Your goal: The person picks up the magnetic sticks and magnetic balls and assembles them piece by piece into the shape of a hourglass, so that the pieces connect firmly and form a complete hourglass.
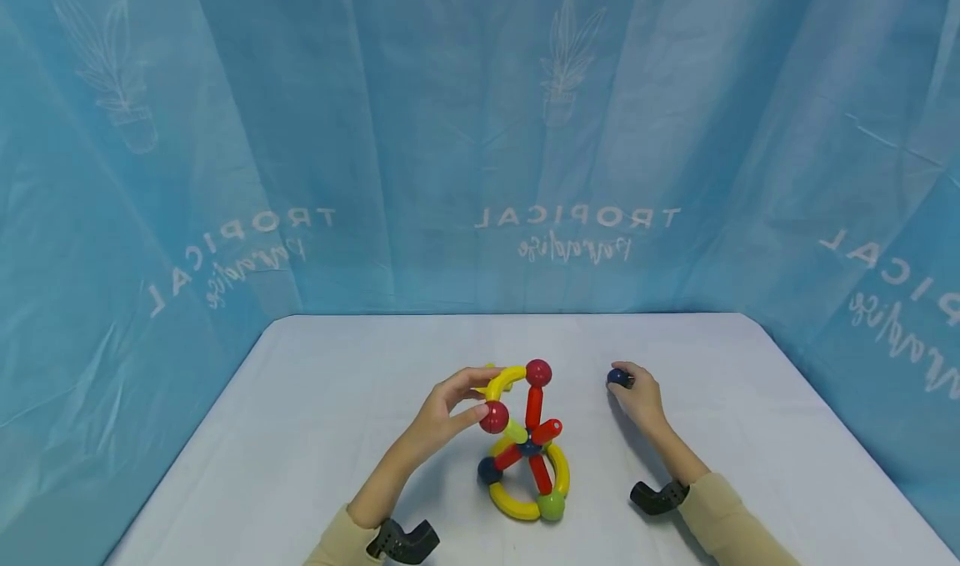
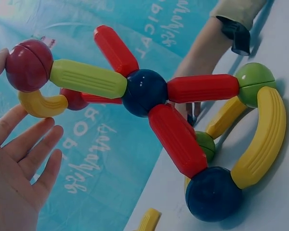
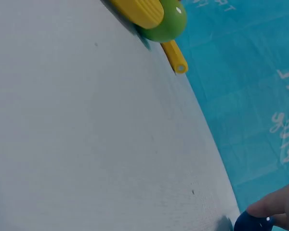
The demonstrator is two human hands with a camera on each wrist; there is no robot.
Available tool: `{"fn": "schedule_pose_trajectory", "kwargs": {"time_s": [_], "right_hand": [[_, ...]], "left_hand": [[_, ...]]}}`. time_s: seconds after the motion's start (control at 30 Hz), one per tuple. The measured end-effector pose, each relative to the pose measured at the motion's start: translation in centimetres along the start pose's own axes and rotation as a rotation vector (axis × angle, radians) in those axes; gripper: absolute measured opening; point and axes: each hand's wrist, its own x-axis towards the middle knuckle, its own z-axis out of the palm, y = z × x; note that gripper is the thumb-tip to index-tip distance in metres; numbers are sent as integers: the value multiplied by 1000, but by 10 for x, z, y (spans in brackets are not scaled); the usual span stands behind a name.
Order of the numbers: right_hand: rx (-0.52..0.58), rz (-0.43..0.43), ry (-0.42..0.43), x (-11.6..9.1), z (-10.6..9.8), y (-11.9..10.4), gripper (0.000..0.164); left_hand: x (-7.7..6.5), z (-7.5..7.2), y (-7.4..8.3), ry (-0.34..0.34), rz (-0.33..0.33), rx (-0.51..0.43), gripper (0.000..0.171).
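Note:
A magnetic ball-and-stick model (image 1: 531, 445) stands on the table, its base a ring of yellow curved sticks (image 2: 265, 139) with green and dark blue balls. Red straight sticks (image 2: 202, 88) and a light green stick (image 2: 89, 78) meet at a dark blue middle ball (image 2: 144, 93). My left hand (image 1: 453, 403) holds the model's upper left, thumb on a red ball (image 1: 494, 417) and fingers by the yellow curved stick (image 2: 42, 105) joined to it. Off to the right, my right hand (image 1: 637, 393) pinches a separate dark blue ball (image 3: 253, 222) close over the table.
A loose yellow stick (image 2: 149, 220) lies on the white table (image 1: 360, 366), behind the model. Blue printed curtains (image 1: 480, 132) enclose the table at the back and sides. Both wrists wear black camera bands (image 1: 658, 498).

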Motion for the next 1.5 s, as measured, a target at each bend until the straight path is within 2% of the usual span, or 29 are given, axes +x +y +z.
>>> {"fn": "schedule_pose_trajectory", "kwargs": {"time_s": [0.13,0.23,0.3,0.4,0.57,0.63,0.7,0.93,1.17,1.27,1.33,1.43,1.5], "right_hand": [[70,-33,75,-9,-4,-10,38],[147,-58,110,-20,-11,-30,38],[205,-93,105,-33,-16,-47,38],[273,-215,66,-56,-23,-74,35],[327,-508,-22,-86,-25,-104,31],[355,-572,-50,-93,-23,-110,34],[379,-598,-76,-98,-21,-113,36],[413,-572,-168,-108,-16,-116,37],[443,-580,-164,-106,-13,-112,32],[455,-540,-143,-92,-10,-105,23],[436,-461,-148,-76,-5,-99,19],[347,-359,-206,-47,12,-88,18],[278,-355,-249,-27,27,-84,18]], "left_hand": [[-1,1,0,8,-3,-12,41],[1,0,0,10,-9,-5,41],[1,0,1,9,-14,-1,41],[0,0,0,4,-13,0,41],[-1,0,1,14,-9,-14,40],[-1,0,2,19,-10,-17,41],[-1,0,2,19,-9,-20,41],[-4,1,2,22,8,-26,44],[-6,2,-2,37,25,-30,44],[-4,2,-3,35,36,-32,43],[-3,1,-2,35,42,-30,44],[-3,1,-1,38,34,-27,44],[-4,1,0,36,21,-35,45]]}}
